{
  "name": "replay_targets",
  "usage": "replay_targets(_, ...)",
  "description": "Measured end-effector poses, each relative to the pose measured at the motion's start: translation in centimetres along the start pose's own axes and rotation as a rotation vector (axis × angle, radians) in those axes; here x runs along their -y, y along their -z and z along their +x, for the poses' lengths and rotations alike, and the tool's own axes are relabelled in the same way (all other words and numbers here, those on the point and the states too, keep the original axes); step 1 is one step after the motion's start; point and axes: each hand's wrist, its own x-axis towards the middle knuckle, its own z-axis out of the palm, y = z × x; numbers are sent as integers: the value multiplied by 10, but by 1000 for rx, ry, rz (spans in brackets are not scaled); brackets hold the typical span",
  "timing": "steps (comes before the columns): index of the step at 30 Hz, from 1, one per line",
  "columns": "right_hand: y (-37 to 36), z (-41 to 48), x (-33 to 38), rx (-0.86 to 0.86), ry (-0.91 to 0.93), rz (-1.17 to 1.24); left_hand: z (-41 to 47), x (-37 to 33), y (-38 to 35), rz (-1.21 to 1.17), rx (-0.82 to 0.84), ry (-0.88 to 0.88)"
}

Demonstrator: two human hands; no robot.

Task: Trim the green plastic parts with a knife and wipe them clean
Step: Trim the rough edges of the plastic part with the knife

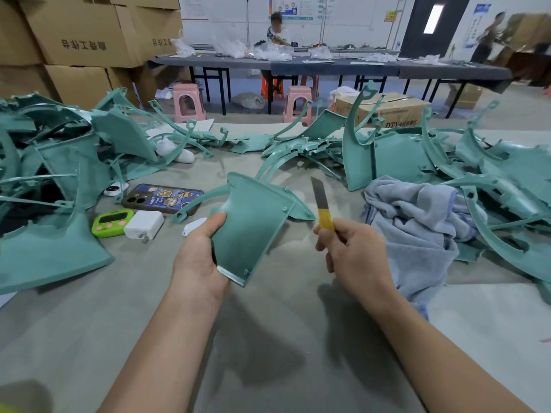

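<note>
Currently left hand (199, 257) grips the stiff, light green panel (252, 225) by its edge (slick surface); right hand (354, 254) clenches utility knife (321, 204).

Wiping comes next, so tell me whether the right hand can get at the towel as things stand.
Likely yes: the towel lies just beside the right hand with nothing between them. But that hand grips the knife, so it would probably have to put it down first.
</note>
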Motion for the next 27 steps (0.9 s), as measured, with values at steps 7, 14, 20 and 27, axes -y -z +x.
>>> replay_targets(7, -9, -15, 7, 253, 107, -110, 1, 4, 0, 20, -27, -23)
replay_targets(14, -5, -26, 10, 469, 203, -102, 3, 4, 1, 30, -38, -29)
replay_targets(20, -9, -13, -3, 95, 32, -149, 8, -5, 4, -22, -40, -34)
replay_targets(27, -23, -34, 13, 422, 297, -166, 6, -1, 3, -19, -51, -66)
